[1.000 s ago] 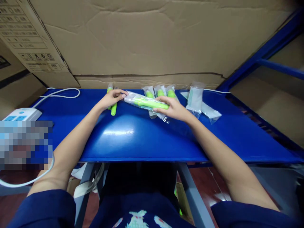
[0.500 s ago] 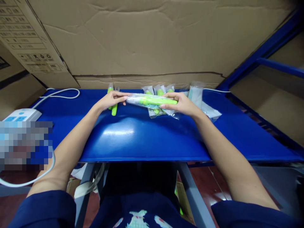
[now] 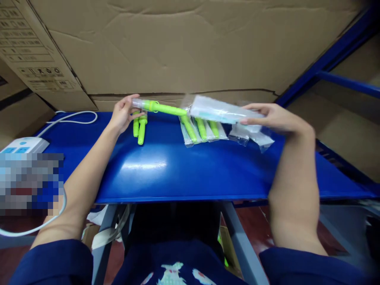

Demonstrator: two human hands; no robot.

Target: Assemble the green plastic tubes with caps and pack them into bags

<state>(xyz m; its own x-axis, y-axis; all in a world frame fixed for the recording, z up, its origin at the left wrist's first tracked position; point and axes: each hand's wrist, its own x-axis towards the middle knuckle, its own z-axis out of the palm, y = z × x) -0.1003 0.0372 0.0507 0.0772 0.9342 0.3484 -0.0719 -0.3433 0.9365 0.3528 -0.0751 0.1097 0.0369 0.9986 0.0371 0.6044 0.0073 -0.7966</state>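
My left hand (image 3: 122, 114) pinches the clear cap end of a bright green stick (image 3: 166, 109), which points to the right above the table. My right hand (image 3: 268, 118) grips one end of a flat clear plastic packet (image 3: 218, 110) with white and pale blue contents, slightly blurred by motion. The stick's green tip meets or overlaps the packet's left end; I cannot tell whether it is inside. Beneath my left hand lie green sticks (image 3: 142, 130). Several packets, with green sticks (image 3: 201, 128) on or in them, lie under the raised packet.
Crumpled clear packets (image 3: 261, 138) rest on the blue table (image 3: 178, 170) at the right. A white power strip (image 3: 26, 145) with a cable (image 3: 77, 118) stands at the left. Cardboard (image 3: 190, 51) walls the back, and a blue metal frame (image 3: 335, 55) rises at the right.
The wrapped green stick between my hands has gone from there. My left hand moved left and holds an unwrapped stick; my right hand moved right and lifted a flat packet from the right-hand packets.
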